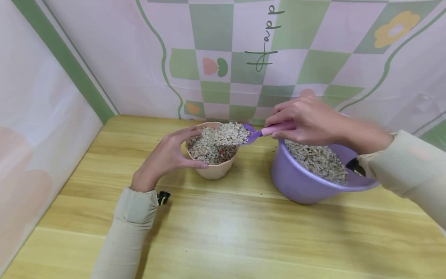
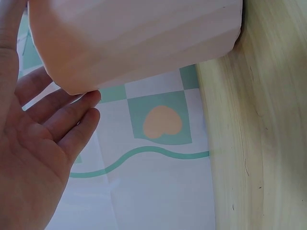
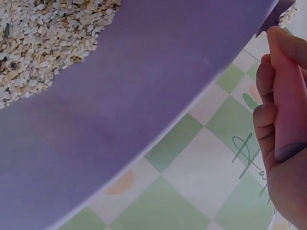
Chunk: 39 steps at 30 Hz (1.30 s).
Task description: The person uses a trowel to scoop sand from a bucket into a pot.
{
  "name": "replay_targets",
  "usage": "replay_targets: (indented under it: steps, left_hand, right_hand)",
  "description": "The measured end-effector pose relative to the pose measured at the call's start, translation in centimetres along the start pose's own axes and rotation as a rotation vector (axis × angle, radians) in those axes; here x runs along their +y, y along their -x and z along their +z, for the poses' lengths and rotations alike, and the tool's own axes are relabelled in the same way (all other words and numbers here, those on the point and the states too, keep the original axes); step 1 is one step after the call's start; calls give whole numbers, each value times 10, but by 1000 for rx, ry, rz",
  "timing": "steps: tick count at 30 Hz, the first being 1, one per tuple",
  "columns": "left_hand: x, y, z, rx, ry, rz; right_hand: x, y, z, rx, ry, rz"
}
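Observation:
In the head view, my right hand (image 1: 308, 121) grips the pink handle of a small purple trowel (image 1: 278, 128), with fingers wrapped round it. Pale gravel (image 1: 232, 133) is heaped on the blade, which reaches over the right side of a peach flowerpot (image 1: 213, 173). Gravel mixed with a red speck lies inside the pot. My left hand (image 1: 168, 154) holds the pot from the left, thumb along the near rim and fingers at the far side. From the left wrist view, fingertips (image 2: 91, 99) touch the pot's wall (image 2: 139, 43).
A purple basin (image 1: 299, 184) with gravel (image 1: 318, 162) in it stands right of the pot, beneath my right forearm. Everything sits on a wooden table (image 1: 223, 232). Behind hangs a checked cloth (image 1: 212, 27), and a few loose grains lie between the containers.

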State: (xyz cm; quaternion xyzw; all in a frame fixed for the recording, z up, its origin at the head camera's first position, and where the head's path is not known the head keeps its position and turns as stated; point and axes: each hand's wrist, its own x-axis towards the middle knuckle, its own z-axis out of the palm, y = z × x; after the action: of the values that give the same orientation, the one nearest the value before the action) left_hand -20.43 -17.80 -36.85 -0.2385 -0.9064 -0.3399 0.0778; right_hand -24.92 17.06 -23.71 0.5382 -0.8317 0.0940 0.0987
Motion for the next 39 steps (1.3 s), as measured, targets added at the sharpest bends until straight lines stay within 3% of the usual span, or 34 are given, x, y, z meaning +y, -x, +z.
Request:
replay_targets:
  steps: [6, 14, 25, 39]
  left_hand:
    - [1, 0, 1, 4, 2, 13]
    - [1, -1, 1, 14, 3, 26]
    - [3, 0, 1, 0, -3, -8]
    - [4, 0, 1, -1, 10, -30]
  right_hand:
    - [0, 0, 0, -48, 19, 49]
    - [1, -1, 0, -72, 26, 52]
    - [-4, -7, -6, -142, 131, 42]
    - [-13, -21, -14, -244, 135, 100]
